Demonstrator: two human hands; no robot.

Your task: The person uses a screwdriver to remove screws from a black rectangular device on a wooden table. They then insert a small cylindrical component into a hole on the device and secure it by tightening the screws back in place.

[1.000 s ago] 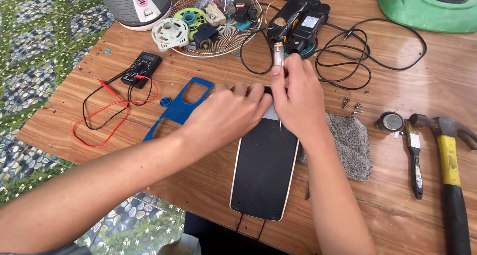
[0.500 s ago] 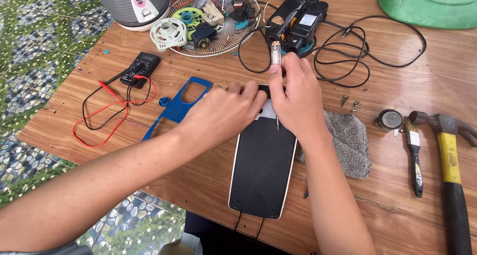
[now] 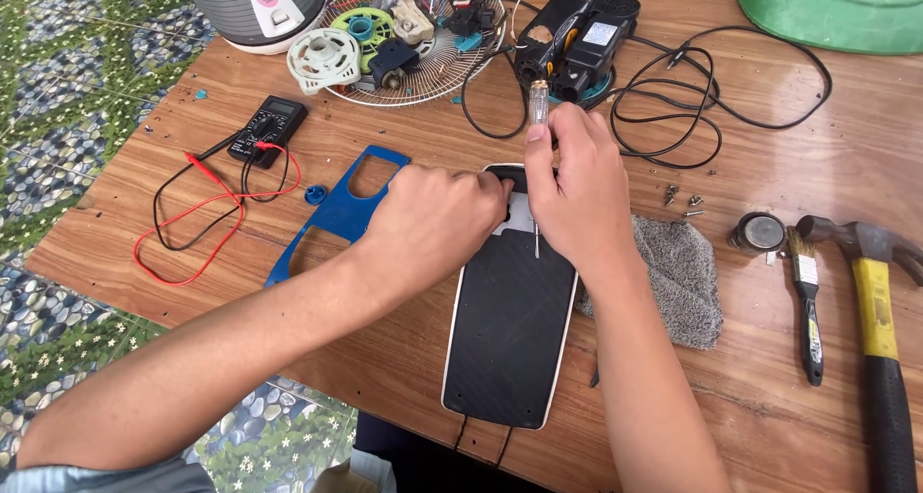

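The flat black, white-rimmed plastic device (image 3: 510, 344) lies at the near table edge. Left hand (image 3: 433, 226) presses fingers together on its far end. Right hand (image 3: 574, 190) fingers are clamped on a clear-handled screwdriver (image 3: 537, 109), tip down on the casing; a screw is apparently being worked, which calls for steady downward pressure.

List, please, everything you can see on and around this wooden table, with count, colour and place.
flat device: one, black with white rim, table centre, under both hands
screwdriver: one, clear handle, upright in right hand
blue plate: one, left of the device
multimeter: one, black, with red and black leads, left
wire fan guard: one, holding small parts, top centre
black cable: one, looped, top right
screws: a few, right of the hands
grey cloth: one, right of the device
brush: one, right
hammer: one, yellow handle, far right
left hand: on the device's top end
right hand: gripping the screwdriver
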